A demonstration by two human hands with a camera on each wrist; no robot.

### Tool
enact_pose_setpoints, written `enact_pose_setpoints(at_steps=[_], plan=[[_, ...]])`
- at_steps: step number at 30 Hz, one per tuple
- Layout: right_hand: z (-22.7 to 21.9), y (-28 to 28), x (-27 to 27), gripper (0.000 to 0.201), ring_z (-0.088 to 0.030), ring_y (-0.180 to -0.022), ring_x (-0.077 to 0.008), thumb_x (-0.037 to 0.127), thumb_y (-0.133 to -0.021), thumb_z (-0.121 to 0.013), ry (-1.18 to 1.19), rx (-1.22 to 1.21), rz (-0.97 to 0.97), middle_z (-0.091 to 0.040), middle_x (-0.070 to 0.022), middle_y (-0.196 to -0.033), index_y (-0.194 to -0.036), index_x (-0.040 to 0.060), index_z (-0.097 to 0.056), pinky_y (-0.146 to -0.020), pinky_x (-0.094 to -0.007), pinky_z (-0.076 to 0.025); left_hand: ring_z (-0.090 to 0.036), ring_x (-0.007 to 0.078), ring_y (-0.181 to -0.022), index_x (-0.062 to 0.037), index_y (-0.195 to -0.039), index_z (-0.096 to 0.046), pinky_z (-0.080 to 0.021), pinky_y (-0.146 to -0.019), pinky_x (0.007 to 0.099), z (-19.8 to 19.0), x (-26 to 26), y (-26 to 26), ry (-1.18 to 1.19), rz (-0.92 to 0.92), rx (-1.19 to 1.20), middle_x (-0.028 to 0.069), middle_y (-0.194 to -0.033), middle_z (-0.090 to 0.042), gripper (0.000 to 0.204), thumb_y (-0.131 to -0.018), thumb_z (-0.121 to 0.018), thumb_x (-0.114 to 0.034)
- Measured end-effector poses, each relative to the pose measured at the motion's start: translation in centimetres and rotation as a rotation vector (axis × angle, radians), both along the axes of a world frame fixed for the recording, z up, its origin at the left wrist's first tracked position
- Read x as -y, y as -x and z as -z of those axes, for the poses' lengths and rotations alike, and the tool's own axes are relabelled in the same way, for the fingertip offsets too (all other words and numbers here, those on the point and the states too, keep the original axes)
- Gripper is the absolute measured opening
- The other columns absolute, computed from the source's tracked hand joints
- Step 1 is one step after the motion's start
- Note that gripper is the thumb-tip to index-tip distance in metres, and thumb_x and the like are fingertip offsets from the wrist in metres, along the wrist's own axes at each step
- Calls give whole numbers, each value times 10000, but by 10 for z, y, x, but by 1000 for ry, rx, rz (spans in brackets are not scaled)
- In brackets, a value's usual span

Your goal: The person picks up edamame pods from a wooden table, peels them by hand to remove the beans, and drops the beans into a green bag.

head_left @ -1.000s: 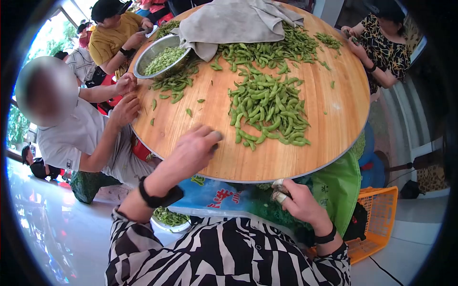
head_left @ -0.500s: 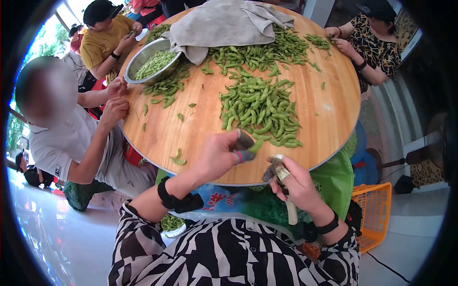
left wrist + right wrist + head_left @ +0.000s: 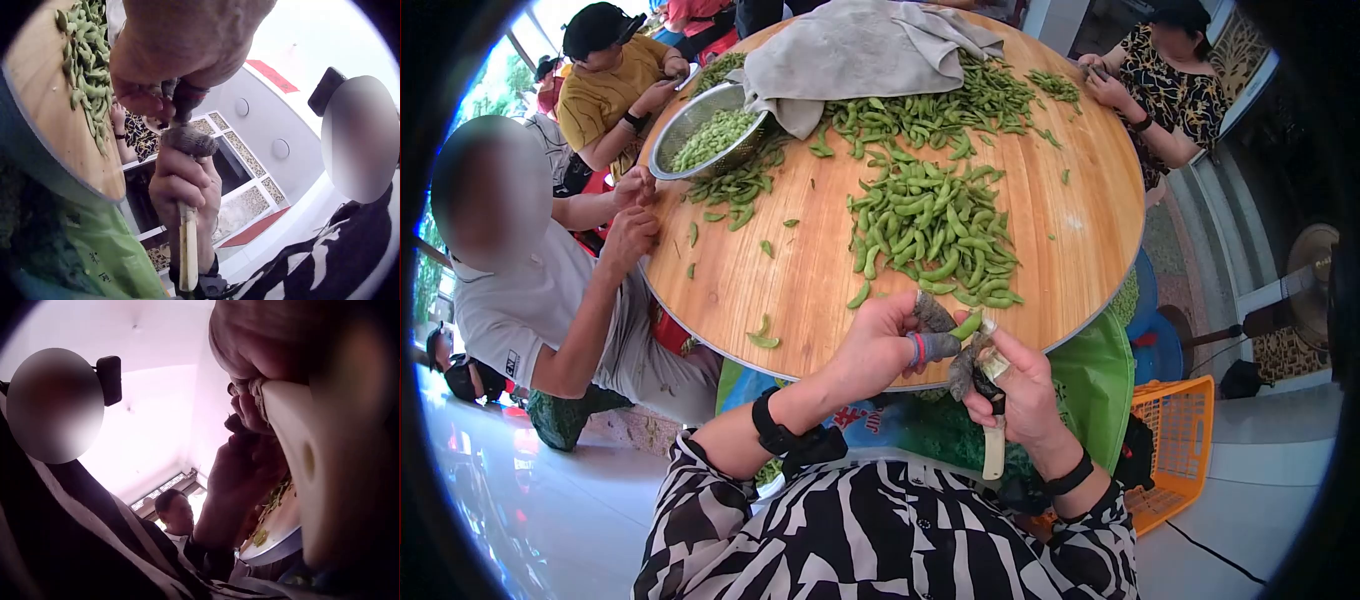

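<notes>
In the head view my left hand (image 3: 885, 340), with grey covers on thumb and finger, pinches a green pod (image 3: 968, 325) just above the table's near edge. My right hand (image 3: 1018, 390) meets it from the right, its fingers curled round a tool with a pale handle (image 3: 994, 450) that hangs below the palm. The tool's working end is hidden between the fingers. Wrappings cover some right fingertips. In the left wrist view the same handle (image 3: 188, 250) points down from the right hand (image 3: 184, 187). A pile of pods (image 3: 935, 225) lies beyond both hands.
On the round table (image 3: 750, 270) are more pods, a grey cloth (image 3: 860, 60) and a metal colander (image 3: 710, 130) of shelled beans. People sit at the left and the far right. Green sacking (image 3: 1090, 380) and an orange crate (image 3: 1185, 440) stand below the near edge.
The left hand came from the tabletop to the pile's near edge, took a pod and moved in against the right hand. The right hand rose slightly, and the pale handle came into view.
</notes>
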State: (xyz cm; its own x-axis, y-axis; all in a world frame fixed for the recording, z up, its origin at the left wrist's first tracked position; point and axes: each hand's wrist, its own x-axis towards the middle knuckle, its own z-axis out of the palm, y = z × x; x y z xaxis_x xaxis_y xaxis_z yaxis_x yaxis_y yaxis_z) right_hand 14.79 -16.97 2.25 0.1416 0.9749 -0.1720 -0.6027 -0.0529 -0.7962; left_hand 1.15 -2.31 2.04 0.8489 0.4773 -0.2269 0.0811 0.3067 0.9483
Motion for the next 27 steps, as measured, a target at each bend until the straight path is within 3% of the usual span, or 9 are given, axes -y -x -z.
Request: enact_pose_setpoints(at_steps=[8,11,13,17,19,20,22,25,27], plan=[[-4,1,1,370,-428,-503,-60,90,-972,-408,69,36,41,-524,-42,-775,-1330,13,-462,-408,-184,-346,-551,68,-592,-26,-1034,-627,-410,-485,222,11,9,-4,-154,-104,203,53,-825,-671,239,-809,-707,-18],[0,-3,5,360,-419,-487,-64,86,-965,-417,38,-90,-6,-536,-55,-784,-1309,-2,-475,-409,-190,-353,-543,76,-572,-7,-1078,-604,-423,-488,228,18,1,-1,179,33,159,55,-778,-657,264,-830,-693,-32],[0,-1,5,356,-417,-482,-67,89,-964,-422,50,-146,0,-550,-68,-795,-1303,-8,-475,-406,-195,-354,-564,119,-563,-35,-1058,-617,-401,-465,228,23,-2,0,682,171,249,90,-763,-657,271,-800,-678,24],[5,-5,5,345,-417,-473,-79,101,-969,-430,73,-300,-14,-589,-109,-830,-1292,-11,-478,-398,-206,-355,-570,132,-591,-24,-1064,-611,-416,-482,250,24,2,0,906,243,328,76,-791,-654,237,-833,-660,4],[18,-7,5,345,-417,-470,-83,99,-969,-428,60,-369,-17,-594,-117,-842,-1295,-1,-478,-393,-208,-353,-584,197,-623,-21,-1067,-610,-434,-515,294,17,9,-3,-201,18,100,85,-792,-635,270,-806,-675,-8],[22,-8,5,346,-418,-467,-87,97,-969,-426,46,-436,-18,-599,-125,-854,-1299,8,-479,-387,-209,-351,-584,197,-623,-21,-1067,-610,-434,-515,294,16,8,-3,-201,18,99,85,-792,-635,270,-806,-675,-8],[22,-8,6,348,-416,-465,-90,95,-969,-421,57,-463,-26,-597,-123,-850,-1304,17,-479,-383,-211,-349,-590,290,-662,7,-1022,-588,-462,-570,374,13,7,0,-1255,-1,249,113,-745,-583,324,-709,-665,37],[18,-5,7,356,-415,-463,-93,88,-968,-412,83,-463,-38,-598,-121,-852,-1313,33,-478,-376,-215,-346,-565,358,-664,-11,-1024,-594,-460,-583,410,6,10,9,-1284,6,219,136,-716,-531,408,-625,-659,47],[17,-2,6,361,-417,-464,-94,83,-966,-407,99,-441,-41,-600,-122,-858,-1317,38,-477,-374,-216,-344,-572,341,-649,-14,-1033,-610,-449,-562,388,4,4,10,-1217,31,213,136,-716,-547,382,-660,-685,17]])
